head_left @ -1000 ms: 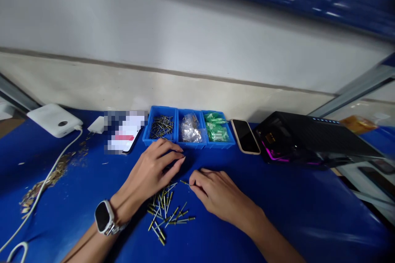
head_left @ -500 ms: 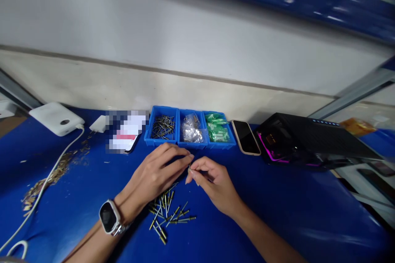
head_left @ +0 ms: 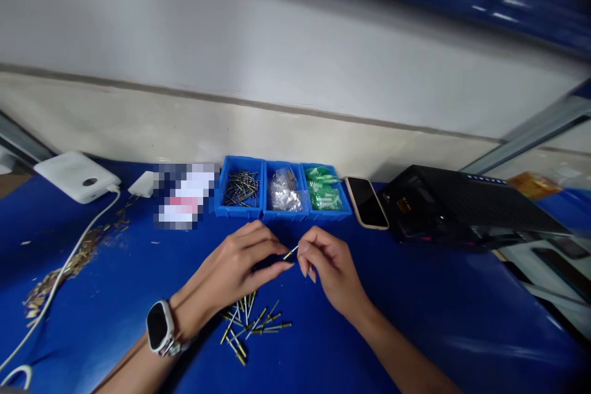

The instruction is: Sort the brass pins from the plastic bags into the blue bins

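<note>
My right hand [head_left: 329, 271] is raised a little above the blue table [head_left: 415, 320] and pinches a thin metal pin [head_left: 290, 253] with a yellow end between thumb and forefinger. My left hand [head_left: 235, 268], with a smartwatch [head_left: 158, 327] on the wrist, has its fingertips pinched together right at the pin's other end. A loose pile of the same pins [head_left: 252, 323] lies on the table under and just in front of both hands.
Three blue bins [head_left: 282, 192] stand at the back: pins, clear bags, green parts. A phone [head_left: 367, 203] and a black device [head_left: 462, 206] lie to the right. A white power bank [head_left: 76, 176] with cable, a second phone [head_left: 184, 203] and brass scraps [head_left: 60, 274] are on the left.
My right hand lifted a pin from the table and brought it up and back. My left hand's fingertips closed in to meet its free end.
</note>
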Motion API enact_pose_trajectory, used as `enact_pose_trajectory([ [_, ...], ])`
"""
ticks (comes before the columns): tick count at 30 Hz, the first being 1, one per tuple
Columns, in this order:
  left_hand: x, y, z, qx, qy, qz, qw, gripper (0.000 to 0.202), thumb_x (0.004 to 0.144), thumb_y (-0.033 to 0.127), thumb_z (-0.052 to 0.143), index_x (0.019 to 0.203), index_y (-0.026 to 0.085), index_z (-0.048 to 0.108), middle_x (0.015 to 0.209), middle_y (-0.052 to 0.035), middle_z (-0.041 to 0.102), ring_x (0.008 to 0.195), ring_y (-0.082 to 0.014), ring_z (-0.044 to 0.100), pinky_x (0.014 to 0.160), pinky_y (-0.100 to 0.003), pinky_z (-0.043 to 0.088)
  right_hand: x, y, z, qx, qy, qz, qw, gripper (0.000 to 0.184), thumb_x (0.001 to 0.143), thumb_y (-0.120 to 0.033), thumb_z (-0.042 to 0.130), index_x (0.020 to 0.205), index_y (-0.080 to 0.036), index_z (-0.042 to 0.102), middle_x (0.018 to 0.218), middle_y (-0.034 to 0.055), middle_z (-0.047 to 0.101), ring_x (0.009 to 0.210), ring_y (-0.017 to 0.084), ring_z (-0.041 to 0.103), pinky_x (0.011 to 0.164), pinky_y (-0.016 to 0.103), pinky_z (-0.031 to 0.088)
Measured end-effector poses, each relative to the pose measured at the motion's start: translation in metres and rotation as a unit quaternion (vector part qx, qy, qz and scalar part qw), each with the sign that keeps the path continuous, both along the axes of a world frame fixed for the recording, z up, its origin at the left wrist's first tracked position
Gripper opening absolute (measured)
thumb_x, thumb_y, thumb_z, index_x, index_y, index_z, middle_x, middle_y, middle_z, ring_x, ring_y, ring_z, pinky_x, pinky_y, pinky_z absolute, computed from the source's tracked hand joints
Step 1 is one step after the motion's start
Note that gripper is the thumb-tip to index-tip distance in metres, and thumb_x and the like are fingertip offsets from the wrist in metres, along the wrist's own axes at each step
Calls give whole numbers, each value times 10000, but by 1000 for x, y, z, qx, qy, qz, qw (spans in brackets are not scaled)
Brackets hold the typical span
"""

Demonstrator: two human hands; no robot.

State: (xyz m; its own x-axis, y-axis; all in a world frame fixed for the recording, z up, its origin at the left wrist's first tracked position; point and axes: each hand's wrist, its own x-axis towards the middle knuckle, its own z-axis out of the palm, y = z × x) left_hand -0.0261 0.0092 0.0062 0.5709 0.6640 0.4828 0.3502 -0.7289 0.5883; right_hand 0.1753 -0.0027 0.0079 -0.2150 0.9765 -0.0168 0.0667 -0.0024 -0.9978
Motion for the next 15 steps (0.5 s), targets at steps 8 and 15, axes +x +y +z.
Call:
enact_pose_trajectory([
  [8, 1, -4, 4, 100, -26, 23, 994, 351, 934, 131, 622, 1279, 146, 565, 1067, -86, 653, 983, -184, 589, 837, -334, 516, -3, 11, -2, -398, 363, 12, 842, 223, 824, -239, 584, 638, -172, 483, 480, -76, 358, 452, 67, 287, 373, 148, 212],
  [15, 1, -8, 7, 104, -61, 26, 992, 285, 904, 55, 632, 1173, 148, 621, 1010, -69, 678, 943, -175, 625, 807, -325, 544, -10, -1, -5, -311, 303, 25, 900, 270, 881, -372, 581, 695, -203, 483, 508, -67, 399, 458, 88, 290, 386, 188, 220],
])
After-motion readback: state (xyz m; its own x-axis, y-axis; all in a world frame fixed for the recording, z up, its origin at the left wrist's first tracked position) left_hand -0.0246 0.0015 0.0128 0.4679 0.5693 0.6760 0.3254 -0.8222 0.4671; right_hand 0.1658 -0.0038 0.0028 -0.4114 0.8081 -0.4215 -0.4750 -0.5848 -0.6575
